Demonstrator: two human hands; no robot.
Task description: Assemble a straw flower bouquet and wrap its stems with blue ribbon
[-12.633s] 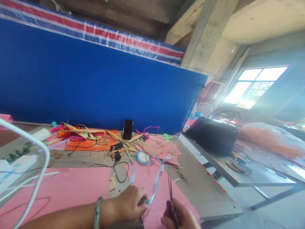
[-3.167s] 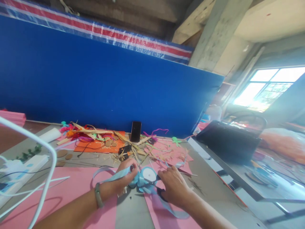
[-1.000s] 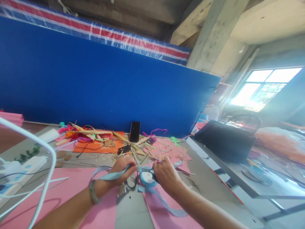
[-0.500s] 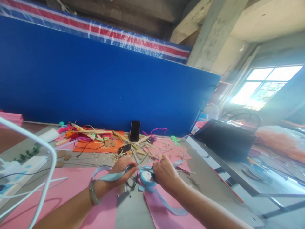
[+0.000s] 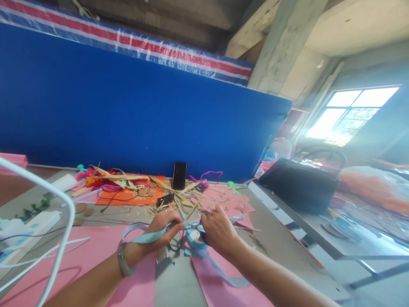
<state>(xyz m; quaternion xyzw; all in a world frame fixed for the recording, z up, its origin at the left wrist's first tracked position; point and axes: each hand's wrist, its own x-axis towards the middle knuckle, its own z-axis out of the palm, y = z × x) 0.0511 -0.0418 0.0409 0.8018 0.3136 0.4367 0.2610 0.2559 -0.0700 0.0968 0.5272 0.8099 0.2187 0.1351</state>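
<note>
My left hand (image 5: pixel 159 230) is closed on a length of light blue ribbon (image 5: pixel 140 237) that loops back over my wrist with its grey bangle. My right hand (image 5: pixel 219 230) is closed over the ribbon spool (image 5: pixel 193 239), fingers pinched at the ribbon between the two hands. More ribbon trails from the spool across the pink paper sheet (image 5: pixel 220 277) toward me. Both hands hover just above the grey table (image 5: pixel 172 285).
A black phone (image 5: pixel 179 175) leans on the blue board (image 5: pixel 128 115). Straw, pipe cleaners and orange paper (image 5: pixel 128 194) clutter the far table. A white power strip (image 5: pixel 28 224) and white cable (image 5: pixel 60 238) lie left. A black bag (image 5: pixel 300 185) sits on the right-hand table.
Over the last second both hands have stayed together at the spool, shifting only slightly. Earlier my right hand held scissors while the spool lay farther back on the table.
</note>
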